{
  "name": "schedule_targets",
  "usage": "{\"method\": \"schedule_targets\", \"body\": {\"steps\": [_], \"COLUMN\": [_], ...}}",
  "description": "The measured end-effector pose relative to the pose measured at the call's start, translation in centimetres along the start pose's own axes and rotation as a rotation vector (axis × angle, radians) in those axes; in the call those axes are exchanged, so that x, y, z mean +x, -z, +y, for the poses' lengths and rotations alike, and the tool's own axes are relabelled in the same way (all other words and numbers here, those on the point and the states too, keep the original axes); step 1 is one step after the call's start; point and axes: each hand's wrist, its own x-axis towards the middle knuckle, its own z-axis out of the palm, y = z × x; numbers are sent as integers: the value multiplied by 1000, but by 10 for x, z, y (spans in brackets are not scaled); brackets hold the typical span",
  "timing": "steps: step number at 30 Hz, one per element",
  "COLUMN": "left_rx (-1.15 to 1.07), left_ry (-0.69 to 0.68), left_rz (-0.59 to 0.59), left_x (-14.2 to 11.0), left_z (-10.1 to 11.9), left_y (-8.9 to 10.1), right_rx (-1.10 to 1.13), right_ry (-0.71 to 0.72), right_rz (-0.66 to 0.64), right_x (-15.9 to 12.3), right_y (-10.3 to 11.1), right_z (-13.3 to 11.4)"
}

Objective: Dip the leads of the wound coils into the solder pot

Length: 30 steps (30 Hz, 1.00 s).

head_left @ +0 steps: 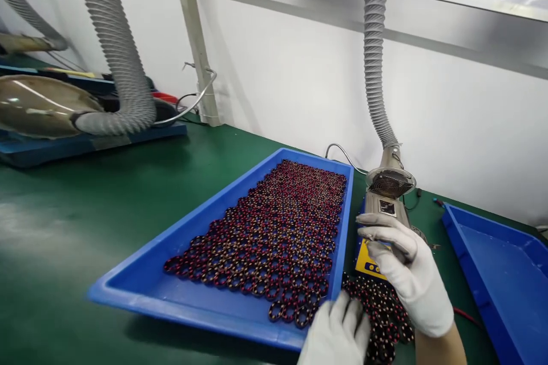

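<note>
My left hand (336, 333), in a white glove, rests over the right front rim of a blue tray (192, 316), its fingers stretched forward and slightly blurred. Small dark rings (274, 228) with red and cream marks lie in close rows in this tray. Beside the left hand, more rings (379, 311) are heaped on the green table. Above that heap my right hand (406, 268), also gloved, is raised with its fingers curled toward the thumb. Whatever it may pinch is hidden or too small to name. Behind it stands a yellow and blue device (370, 262), partly covered.
A grey ribbed hose (374, 51) hangs down to a metal fan unit (389, 182). At the right lies a second blue tray (505, 262). Another thick hose (113, 45) runs to a brownish hood (43, 105) at the left. A white wall (291, 80) backs the green table (55, 239).
</note>
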Motion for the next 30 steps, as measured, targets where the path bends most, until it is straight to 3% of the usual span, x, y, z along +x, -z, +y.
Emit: {"method": "schedule_targets", "body": {"steps": [4,8,10,13,16,19,21,23,26,28,30], "left_rx": [209,310,331,331,341,323,309,261,43,-90,-157], "left_ry": [62,42,7,-49,-60,-142,-219,-296,-244,-140,-145], "left_rz": [8,58,103,205,383,772,914,975,991,874,723], "left_x": [45,55,54,53,56,63,69,75,80,81,82], "left_z": [-2,-2,-5,-13,-17,-12,-5,1,5,2,-4], "left_y": [-13,-27,-25,5,62,113,130,133,128,125,124], "right_rx": [23,53,98,164,264,621,895,1030,969,887,825], "right_ry": [-57,-46,-53,-94,-262,-433,-469,-447,-355,-299,-269], "right_rz": [133,172,194,291,464,466,412,415,429,402,376], "right_x": [-20,-25,-27,-29,-27,-19,-13,-9,-7,-8,-10], "right_y": [14,28,31,30,20,8,2,1,3,5,5], "right_z": [7,6,7,16,28,31,32,37,50,59,65]}}
